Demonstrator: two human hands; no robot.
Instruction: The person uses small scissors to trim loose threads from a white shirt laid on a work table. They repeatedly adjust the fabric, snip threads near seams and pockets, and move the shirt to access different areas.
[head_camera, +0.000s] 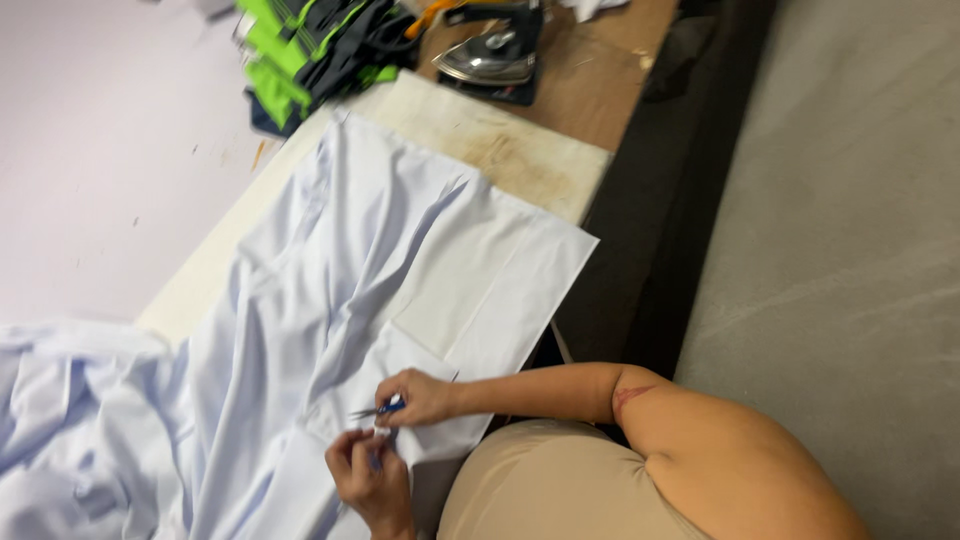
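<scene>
- Fabric first: we see a pale blue cloth (330, 270) spread long over the padded white board (500, 150), rumpled in soft folds down its middle and bunching into a heap at the lower left.
- Right hand (425, 397) comes in across the near edge of the cloth, fingers curled shut around small thread snips (378, 409) with a blue grip, the thin metal tips pointing left over the fabric.
- Left hand (368, 470) sits just below, fingers pinched together on a small bit of the cloth's edge, right beside the snips; we cannot make out exactly what it pinches.
- Both hands are close together, almost touching, at the near edge of the cloth, next to a flat squared panel of the same blue.
- We note a tan garment (540, 490) on the person's body at the bottom, and the bare right forearm reaching in from the lower right.
- Up at the far end of the board, a metal flat iron (487, 58) rests on a dark pad on the brown wooden tabletop (600, 80).
- Left of the iron, a stack of dark garments with bright green stripes (310, 50) lies at the board's far corner.
- Grey floor (840, 220) runs down the right side.
</scene>
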